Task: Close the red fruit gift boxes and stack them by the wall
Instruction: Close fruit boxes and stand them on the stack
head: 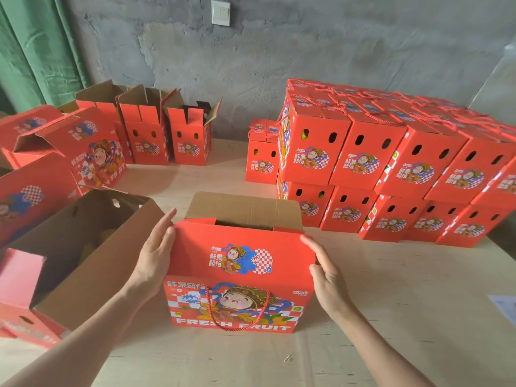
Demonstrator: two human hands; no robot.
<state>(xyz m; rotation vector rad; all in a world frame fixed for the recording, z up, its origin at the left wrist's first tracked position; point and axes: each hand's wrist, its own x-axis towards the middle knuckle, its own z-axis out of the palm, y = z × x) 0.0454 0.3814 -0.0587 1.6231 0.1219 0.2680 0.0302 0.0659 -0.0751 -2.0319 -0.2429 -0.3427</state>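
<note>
Red printed cardboard gift box (237, 275) — stiff, likely fruit-heavy; left grip (156, 247) and right grip (325, 270) flank its sides, fingers straight — lift from underneath

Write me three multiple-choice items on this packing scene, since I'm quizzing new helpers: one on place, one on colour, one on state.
1. Where is the stack of closed boxes? A. far left B. right, by the wall C. on a shelf
2. What colour is the curtain? A. green B. blue C. white
3. How is the front box? A. fully shut B. far flap up C. crushed flat
Answers: 1 B, it stands two layers high at the right by the grey wall; 2 A, green folds hang at far left; 3 B, the flap's brown inside stands upright, with the left hand and right hand on the box's sides.
</note>
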